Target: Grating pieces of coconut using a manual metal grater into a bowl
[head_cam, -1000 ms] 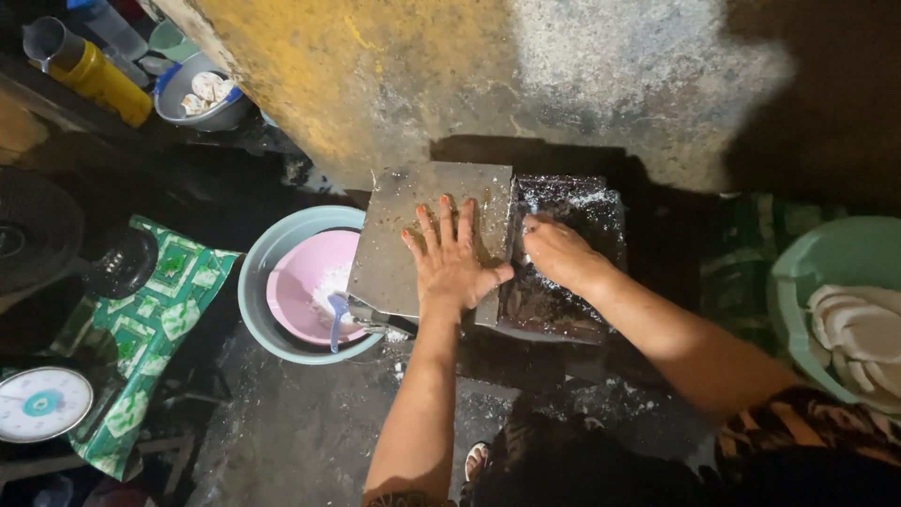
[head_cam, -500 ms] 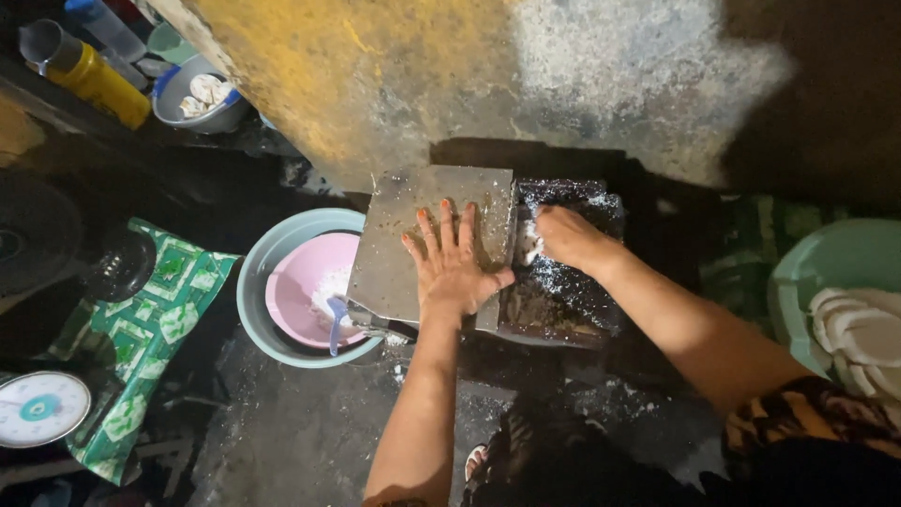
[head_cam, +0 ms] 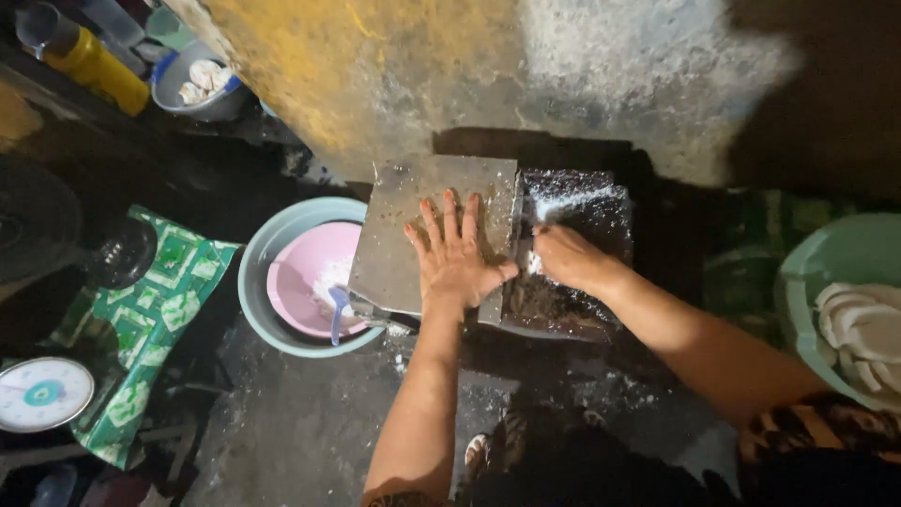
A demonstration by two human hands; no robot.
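Observation:
My left hand lies flat, fingers spread, on a grey metal plate that covers the left half of a low block. My right hand rests next to it on the dark rough tray, which is dusted with white shreds. Its fingers are curled over a small white piece that is mostly hidden under them. A heap of white shreds lies just beyond that hand.
Left of the block, a pink bowl sits inside a teal basin under a spout. A weighing scale lies on a green patterned cloth. A green basin with white pieces stands right. The yellow wall is close behind.
My right hand has slid towards the left edge of the dark tray, close to my left thumb. My left hand stays flat on the plate.

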